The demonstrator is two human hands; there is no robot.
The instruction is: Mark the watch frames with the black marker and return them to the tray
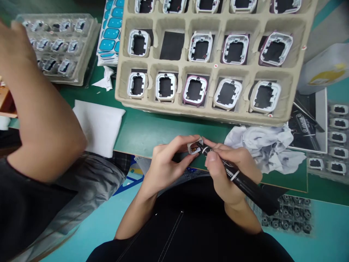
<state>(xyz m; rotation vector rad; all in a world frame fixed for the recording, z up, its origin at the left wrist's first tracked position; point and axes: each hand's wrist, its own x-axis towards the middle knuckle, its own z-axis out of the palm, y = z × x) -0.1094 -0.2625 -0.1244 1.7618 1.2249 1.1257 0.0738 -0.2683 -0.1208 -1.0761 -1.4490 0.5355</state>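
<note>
1. My left hand (166, 163) is closed around a small white frame (195, 146), thumb and fingers pinching its sides, holding it up just over the near edge of the green counter (152, 129).
2. My right hand (231, 167) is wrapped tight around a black marker (240, 180), gripped like a pen, its tip touching the inside of the frame.
3. The marker's back end slants down to my right, past my wrist.
4. The two hands meet at the frame, fingertips nearly touching.
5. Just behind my hands stands a pulp tray (177, 109) with square pockets, most holding a frame like mine; some are white, a few have purple rims.
6. One pocket (171, 45) in the middle row shows only black.
7. A crumpled white cloth (267, 143), smudged grey, lies on the counter just right of my hands, against the tray's near edge.
8. A folded white pad (96, 125) lies on the counter to my left.
9. Beyond it, at the far left, is a clear blister tray (57, 43) of small parts, and beside that a stack of blue sticker sheets (111, 32).
10. Another person's arm (40, 120) reaches across the left of the view, hand up by the blister tray.
11. At the far right sit more trays of dark parts (338, 138), and a black printed sheet (311, 123) lies partly under the cloth.
</note>
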